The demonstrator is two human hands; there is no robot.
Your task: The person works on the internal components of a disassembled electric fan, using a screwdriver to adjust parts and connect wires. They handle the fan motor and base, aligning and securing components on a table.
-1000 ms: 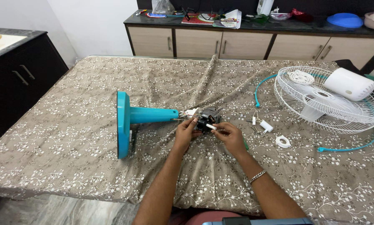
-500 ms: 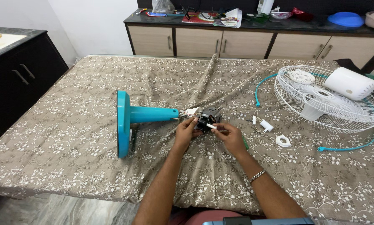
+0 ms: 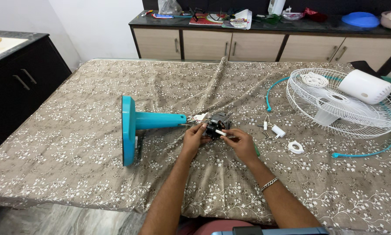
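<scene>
Left hand (image 3: 194, 135) grips fan motor (image 3: 217, 124); right hand (image 3: 240, 141) pinches small white part (image 3: 220, 132) against it. Wire guard (image 3: 341, 104) holds white motor cover (image 3: 364, 86).

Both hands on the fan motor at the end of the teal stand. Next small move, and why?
Probably steady the motor with the left hand and ease the small white piece in the right hand off or into the motor's front. Both hands already meet there, the teal stand lies on its side on the cloth, and the white grille and other loose parts sit apart to the right.
</scene>
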